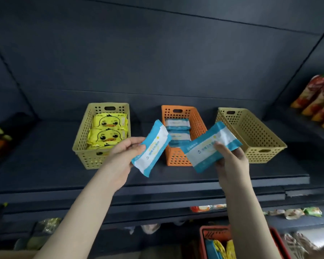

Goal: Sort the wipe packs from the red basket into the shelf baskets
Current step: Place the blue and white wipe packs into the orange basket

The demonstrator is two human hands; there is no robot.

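The dark matte shelf (45, 161) spreads wide before me, a flat board carrying three perforated plastic baskets in a row. The left tan basket (80, 144) holds yellow duck packs (108, 122), glossy and lying flat, one overlapping the next. The narrower orange basket (196, 118) in the middle holds stored wipe packs (177, 124) in blue and white. The right tan basket (251, 131) stands at an angle. Low at the right, below the shelf, the red basket (202, 240) sits partly behind my right forearm, with blue and yellow packs on end inside it. Shiny snack bags (318, 103) line a side shelf at the far right.

My left hand (123, 152) grips the left pack (151, 148), thumb on top and fingers beneath; it is tilted and covers the orange basket's near left rim. My right hand (230, 157) curls its fingers round the right pack (208, 148), which hides that basket's near right corner. Both packs are soft, pillow-shaped rectangles with crimped blue ends and a white middle band.
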